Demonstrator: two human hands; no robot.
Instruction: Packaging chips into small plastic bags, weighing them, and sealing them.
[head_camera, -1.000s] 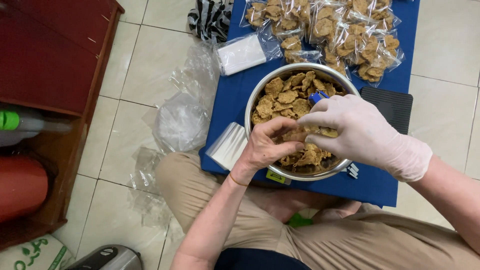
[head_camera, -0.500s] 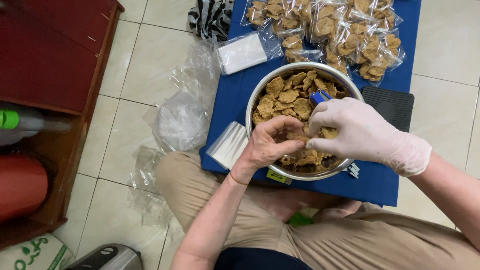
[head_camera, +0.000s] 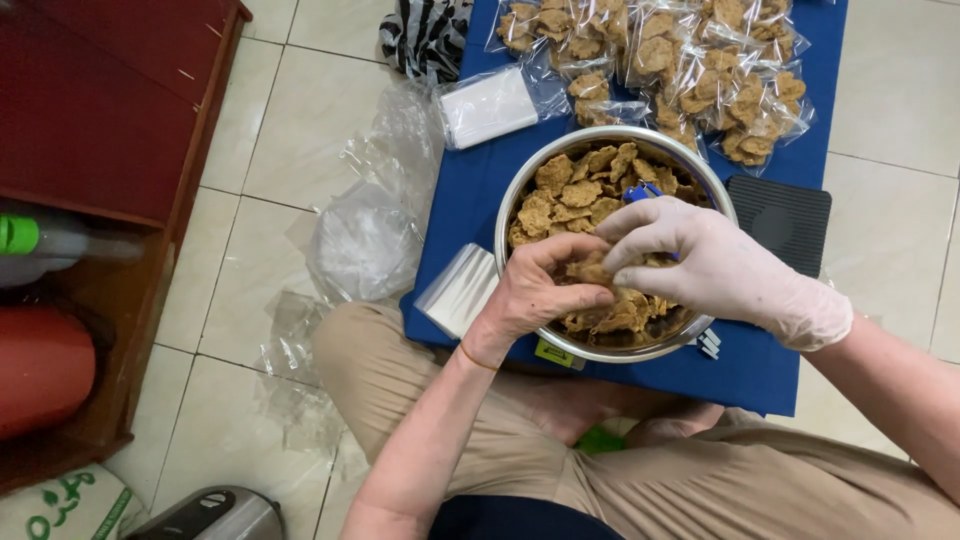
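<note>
A round steel bowl (head_camera: 512, 208) full of brown fried chips (head_camera: 570, 190) stands on a blue mat (head_camera: 470, 190) in front of my crossed legs. My bare left hand (head_camera: 535, 295) hovers over the bowl's near side, fingers curled around a few chips, perhaps with a small clear bag that I cannot make out. My right hand (head_camera: 700, 265), in a thin white glove, meets it from the right with pinched fingers on the same chips (head_camera: 595, 270). Something small and blue (head_camera: 640, 192) pokes out of the chips behind my right hand.
Several filled clear bags of chips (head_camera: 690, 70) lie at the mat's far end. Two stacks of empty clear bags (head_camera: 460, 290) (head_camera: 490, 105) sit left of the bowl. A black ribbed scale (head_camera: 780, 215) lies right. Crumpled plastic (head_camera: 365, 240) covers the tiled floor; a red wooden shelf (head_camera: 110, 150) stands at left.
Both hands stay over the bowl's near side. My left fingers have closed tighter around the chips, and the gloved right hand has shifted slightly toward them.
</note>
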